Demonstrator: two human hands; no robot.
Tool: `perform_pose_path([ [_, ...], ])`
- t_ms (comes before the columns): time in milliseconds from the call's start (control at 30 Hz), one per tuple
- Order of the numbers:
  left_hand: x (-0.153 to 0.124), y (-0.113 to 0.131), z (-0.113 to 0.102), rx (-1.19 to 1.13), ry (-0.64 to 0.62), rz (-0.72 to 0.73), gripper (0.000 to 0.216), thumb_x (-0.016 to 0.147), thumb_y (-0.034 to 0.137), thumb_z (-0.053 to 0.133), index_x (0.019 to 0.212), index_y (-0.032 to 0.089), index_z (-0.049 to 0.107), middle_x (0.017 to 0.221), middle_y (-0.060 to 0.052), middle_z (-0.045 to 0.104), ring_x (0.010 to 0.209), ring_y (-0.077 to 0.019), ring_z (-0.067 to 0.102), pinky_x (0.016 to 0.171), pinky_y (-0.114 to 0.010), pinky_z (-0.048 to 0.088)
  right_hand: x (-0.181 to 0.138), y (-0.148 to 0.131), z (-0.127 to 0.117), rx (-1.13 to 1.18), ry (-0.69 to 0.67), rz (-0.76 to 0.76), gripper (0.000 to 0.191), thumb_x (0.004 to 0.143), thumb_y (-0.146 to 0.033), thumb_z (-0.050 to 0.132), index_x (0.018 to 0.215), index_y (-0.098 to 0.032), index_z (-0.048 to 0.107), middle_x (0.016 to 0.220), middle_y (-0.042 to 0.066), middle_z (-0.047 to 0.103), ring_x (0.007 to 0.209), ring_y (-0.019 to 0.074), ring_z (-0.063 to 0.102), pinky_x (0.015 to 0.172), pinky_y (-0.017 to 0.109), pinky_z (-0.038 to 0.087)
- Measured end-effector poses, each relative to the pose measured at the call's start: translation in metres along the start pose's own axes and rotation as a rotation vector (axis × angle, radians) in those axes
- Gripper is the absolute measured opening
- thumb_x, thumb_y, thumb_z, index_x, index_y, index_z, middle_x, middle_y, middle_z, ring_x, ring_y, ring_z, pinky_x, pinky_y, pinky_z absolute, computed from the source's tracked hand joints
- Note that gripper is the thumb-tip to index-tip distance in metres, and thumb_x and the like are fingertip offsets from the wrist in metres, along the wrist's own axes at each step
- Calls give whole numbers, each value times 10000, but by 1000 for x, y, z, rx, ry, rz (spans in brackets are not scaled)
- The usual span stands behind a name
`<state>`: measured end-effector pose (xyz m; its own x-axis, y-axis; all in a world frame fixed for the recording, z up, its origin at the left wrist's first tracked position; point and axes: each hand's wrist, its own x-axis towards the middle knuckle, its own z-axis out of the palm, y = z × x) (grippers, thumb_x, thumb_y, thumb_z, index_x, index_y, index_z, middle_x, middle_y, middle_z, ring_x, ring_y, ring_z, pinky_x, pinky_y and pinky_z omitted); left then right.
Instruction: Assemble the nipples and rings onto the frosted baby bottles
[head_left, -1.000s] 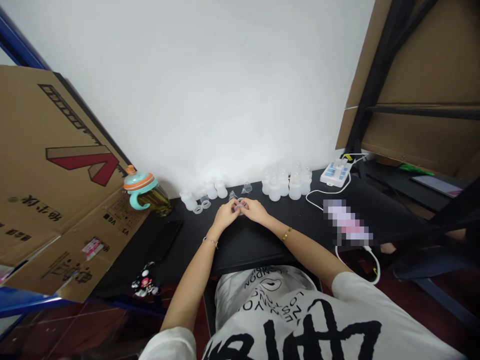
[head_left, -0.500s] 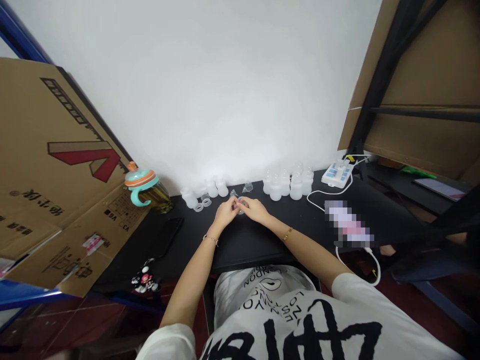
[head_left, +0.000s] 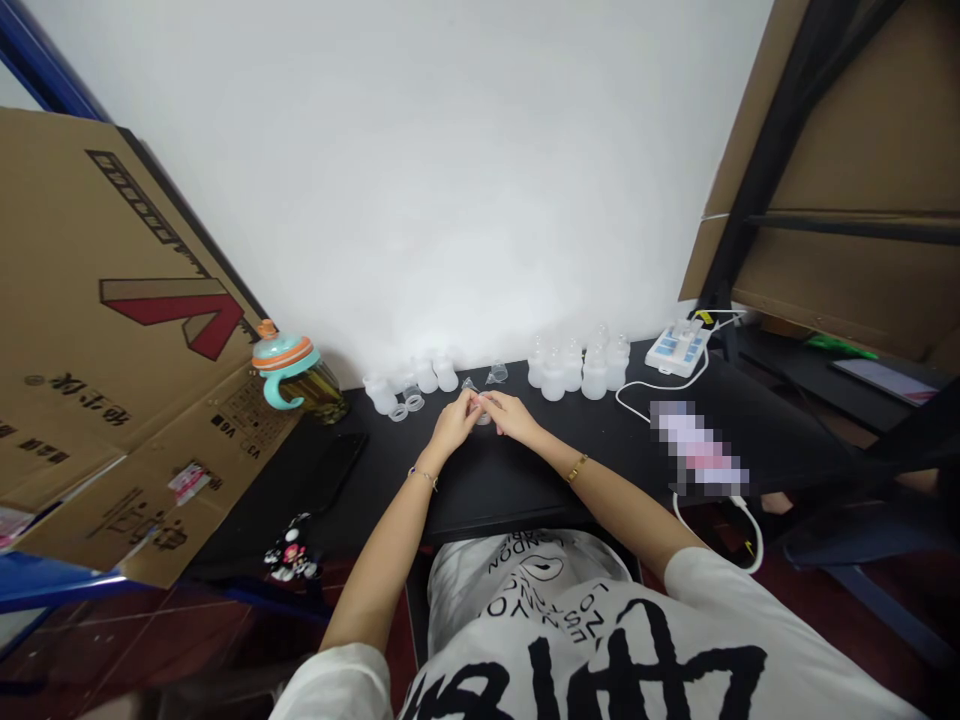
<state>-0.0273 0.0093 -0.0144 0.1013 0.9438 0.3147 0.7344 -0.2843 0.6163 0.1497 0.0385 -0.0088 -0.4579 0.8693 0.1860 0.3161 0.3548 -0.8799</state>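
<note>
My left hand (head_left: 453,423) and my right hand (head_left: 511,416) meet over the middle of the black table (head_left: 480,490), fingers closed and thumbs together. Between the fingertips is a small clear plastic ring (head_left: 484,419), partly hidden by them. Just behind lie a clear pointed piece (head_left: 469,385) and a clear cap-like piece (head_left: 497,373). To the left are more clear rings (head_left: 398,411) beside a few frosted white small bottles (head_left: 384,398). On the right stands a group of several white bottles with clear domed tops (head_left: 594,378).
A teapot-like jug (head_left: 304,385) with a teal handle stands left, near a dark phone (head_left: 341,470) and a charm keychain (head_left: 291,555). A power strip (head_left: 676,348) with a white cable and a blurred phone (head_left: 697,445) are right. Cardboard (head_left: 67,330) walls the left side.
My fingers have shifted slightly around the clear ring, with the right fingers more bent downward. The whole view has moved slightly; the bottles stay where they stood.
</note>
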Motion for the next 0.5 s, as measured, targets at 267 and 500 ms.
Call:
perform_pose_path([
  [267,-2,4,0,-95,-1,9,135,942,332,512,1036,238,537,715,52,667,532,-139,591,638,-257,438,7,3,4,230,-4,145,208,1074,-366,521,1140,-199,625,688,-35,697,391,83,558,367,171,415],
  [500,-2,5,0,-83,13,-19,172,938,356,508,1059,240,547,734,46,674,544,-148,603,637,-262,439,5,-3,3,390,-32,274,244,1084,-411,499,1119,-190,596,690,-18,706,390,92,565,360,174,410],
])
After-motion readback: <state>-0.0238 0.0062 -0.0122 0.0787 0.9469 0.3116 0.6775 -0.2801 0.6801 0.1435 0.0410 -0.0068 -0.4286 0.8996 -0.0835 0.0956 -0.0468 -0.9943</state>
